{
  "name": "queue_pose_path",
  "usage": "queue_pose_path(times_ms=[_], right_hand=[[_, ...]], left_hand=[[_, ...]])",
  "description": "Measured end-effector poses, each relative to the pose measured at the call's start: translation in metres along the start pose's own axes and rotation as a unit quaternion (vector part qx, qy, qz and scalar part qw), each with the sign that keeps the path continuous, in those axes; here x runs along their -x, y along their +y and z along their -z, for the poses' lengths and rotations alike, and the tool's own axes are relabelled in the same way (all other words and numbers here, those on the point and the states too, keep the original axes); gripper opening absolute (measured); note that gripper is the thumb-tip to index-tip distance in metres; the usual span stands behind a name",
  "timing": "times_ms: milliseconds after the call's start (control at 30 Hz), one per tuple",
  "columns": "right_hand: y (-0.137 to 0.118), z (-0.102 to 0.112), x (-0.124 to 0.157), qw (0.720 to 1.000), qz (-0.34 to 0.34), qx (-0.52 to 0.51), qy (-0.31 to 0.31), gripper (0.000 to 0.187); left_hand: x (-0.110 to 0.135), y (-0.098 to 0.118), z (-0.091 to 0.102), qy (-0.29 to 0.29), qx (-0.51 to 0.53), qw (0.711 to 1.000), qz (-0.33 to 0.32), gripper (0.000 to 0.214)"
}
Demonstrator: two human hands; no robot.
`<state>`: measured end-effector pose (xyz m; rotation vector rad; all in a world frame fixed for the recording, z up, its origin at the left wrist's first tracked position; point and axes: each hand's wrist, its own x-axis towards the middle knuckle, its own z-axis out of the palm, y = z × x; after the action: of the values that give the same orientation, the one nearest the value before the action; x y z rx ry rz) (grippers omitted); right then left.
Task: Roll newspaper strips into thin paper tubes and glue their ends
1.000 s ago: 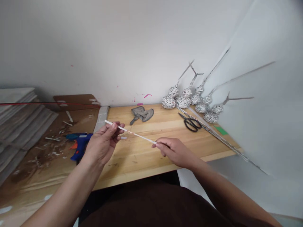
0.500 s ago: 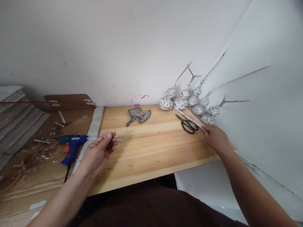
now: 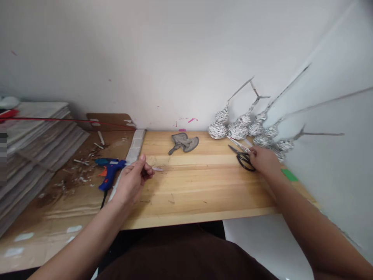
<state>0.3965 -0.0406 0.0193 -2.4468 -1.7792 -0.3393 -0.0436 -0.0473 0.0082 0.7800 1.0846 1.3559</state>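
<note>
Paper sticks (image 3: 239, 145) on the surface (image 3: 189, 190), long axis slanting from far left to near right, at the bent fingertips of the right hand (image 3: 264, 160), left hand (image 3: 135, 175) well apart, fingers curled; cannot tell either hand's grip.

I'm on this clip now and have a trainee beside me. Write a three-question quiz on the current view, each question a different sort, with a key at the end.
1. Fill in the blank: the body of the glue gun is mostly ____ in colour.
2. True or false: in the picture, the grey cloth lies on the wooden board, to the left of the scissors.
3. Which of these is nearest the right hand?
A. the grey cloth
B. the scissors
C. the glue gun

Key: 1. blue; 2. true; 3. B
</note>
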Motion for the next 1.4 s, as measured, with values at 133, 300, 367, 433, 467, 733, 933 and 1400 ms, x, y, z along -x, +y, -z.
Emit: queue_pose_path(times_ms=[133, 300, 367, 433, 467, 733, 933, 1400], right_hand=[[0.009, -0.003, -0.009, 0.999, 0.018, 0.011, -0.025, 0.032], [0.025, -0.001, -0.008, 0.997, 0.052, 0.032, -0.049, 0.031], [0.028, 0.000, -0.010, 0.997, 0.057, 0.033, -0.039, 0.029], [0.025, 0.001, -0.013, 0.996, 0.086, 0.025, 0.015, 0.029], [0.020, 0.001, -0.014, 0.992, 0.107, 0.025, 0.054, 0.029], [-0.105, -0.005, -0.028, 0.937, 0.261, -0.228, 0.040, 0.041], [-0.218, -0.015, -0.032, 0.946, 0.252, -0.204, 0.024, 0.065], [-0.232, -0.041, -0.037, 0.942, 0.259, -0.207, 0.050, 0.036]], left_hand=[[-0.004, 0.000, 0.004, -0.027, -0.101, 0.992, -0.068, 0.040], [0.010, 0.001, 0.010, -0.100, -0.299, 0.937, -0.152, 0.033], [0.017, 0.002, 0.016, -0.118, -0.350, 0.912, -0.179, 0.026], [0.022, 0.004, 0.026, -0.116, -0.401, 0.884, -0.210, 0.022], [0.024, 0.005, 0.033, -0.103, -0.434, 0.865, -0.232, 0.021], [0.029, 0.030, 0.096, 0.148, -0.684, 0.653, -0.289, 0.029], [0.020, 0.033, 0.100, 0.167, -0.741, 0.643, -0.098, 0.070], [0.055, 0.095, 0.149, 0.214, -0.639, 0.689, -0.267, 0.050]])
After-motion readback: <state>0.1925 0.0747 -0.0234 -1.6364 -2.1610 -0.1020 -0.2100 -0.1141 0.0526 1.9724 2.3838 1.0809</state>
